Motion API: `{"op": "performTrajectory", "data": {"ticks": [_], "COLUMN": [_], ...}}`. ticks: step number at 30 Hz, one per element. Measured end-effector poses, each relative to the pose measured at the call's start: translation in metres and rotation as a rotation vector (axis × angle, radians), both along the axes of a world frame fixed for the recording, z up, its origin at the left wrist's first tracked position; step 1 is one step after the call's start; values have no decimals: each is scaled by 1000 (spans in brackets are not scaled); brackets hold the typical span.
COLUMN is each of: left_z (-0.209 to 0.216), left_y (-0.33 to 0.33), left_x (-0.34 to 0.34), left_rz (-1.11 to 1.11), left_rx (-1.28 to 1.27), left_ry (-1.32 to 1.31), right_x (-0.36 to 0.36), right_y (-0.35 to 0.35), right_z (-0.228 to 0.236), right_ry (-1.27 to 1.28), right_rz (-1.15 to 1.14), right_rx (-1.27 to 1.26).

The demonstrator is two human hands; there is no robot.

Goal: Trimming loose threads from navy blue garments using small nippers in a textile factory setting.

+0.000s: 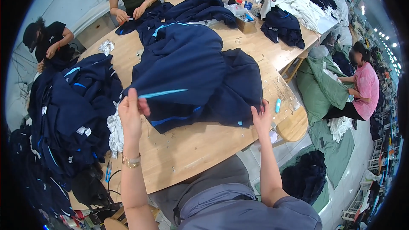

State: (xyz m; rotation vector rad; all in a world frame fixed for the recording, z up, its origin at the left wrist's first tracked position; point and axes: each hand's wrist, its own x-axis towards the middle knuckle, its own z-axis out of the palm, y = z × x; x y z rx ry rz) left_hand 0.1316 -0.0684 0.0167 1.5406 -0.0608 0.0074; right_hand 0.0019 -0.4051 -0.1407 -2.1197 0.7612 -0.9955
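Note:
A navy garment with light-blue stripes lies spread on the wooden table in front of me. My left hand is at its left edge, thumb up and fingers curled against the cloth; the fingertips are slightly blurred. At the garment's lower right edge is my right hand, its thumb and fingers brought together around something thin and dark, too small to name. Just right of that hand, a small turquoise tool lies on the table.
A heap of navy garments covers the table's left side. Farther back are more navy cloth, a small box and white fabric. Two people work across the table; another in pink sits right beside green sacks. A stool stands nearby.

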Motion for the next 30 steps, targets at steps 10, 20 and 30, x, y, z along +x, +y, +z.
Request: {"op": "performTrajectory", "data": {"ticks": [10,20,30], "left_z": [-46,-3,-39], "left_y": [-1,-47,-101], "left_x": [-26,-35,-1], "left_rz": [-240,-215,-209], "left_rx": [112,427,725], "left_ry": [63,-340,-466], "right_x": [80,179,196], "right_y": [-21,39,13], "right_z": [110,281,450], "right_ry": [-177,-606,-786], "right_rz": [473,1028,1320], "right_rx": [389,653,1088]}}
